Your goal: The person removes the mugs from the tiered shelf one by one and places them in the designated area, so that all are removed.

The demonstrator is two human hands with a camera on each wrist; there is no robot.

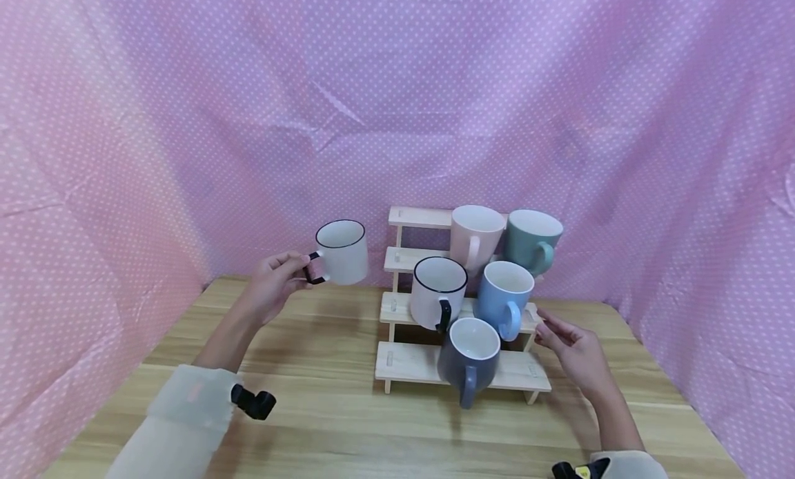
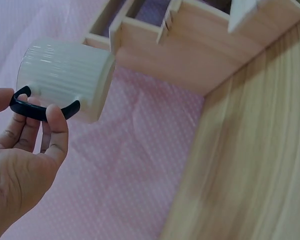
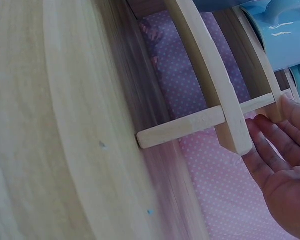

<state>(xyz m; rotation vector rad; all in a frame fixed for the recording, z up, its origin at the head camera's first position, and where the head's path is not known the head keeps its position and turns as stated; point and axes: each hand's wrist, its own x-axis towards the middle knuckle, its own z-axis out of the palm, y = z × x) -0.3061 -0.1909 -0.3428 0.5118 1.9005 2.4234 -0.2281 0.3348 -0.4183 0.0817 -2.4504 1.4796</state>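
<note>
My left hand (image 1: 276, 286) holds a white mug (image 1: 344, 257) with a black rim up in the air, left of a wooden tiered stand (image 1: 406, 360). Fingers and thumb grip its black handle (image 2: 32, 110). At the stand's right side, my right hand (image 1: 574, 351) pinches the end of a step, thumb above and fingers (image 3: 270, 145) below. On the stand are a dark grey mug (image 1: 467, 362) on the lowest step, a black-rimmed white mug (image 1: 431, 303) and a light blue mug (image 1: 499, 303) one step up, and a pink mug (image 1: 466, 241) and a green mug (image 1: 522, 244) higher.
The stand rests on a wood-grain table (image 1: 323, 424). Pink polka-dot cloth (image 1: 348, 120) hangs behind the table and along both its sides. The left part of the stand's top step (image 1: 422, 217) shows bare wood.
</note>
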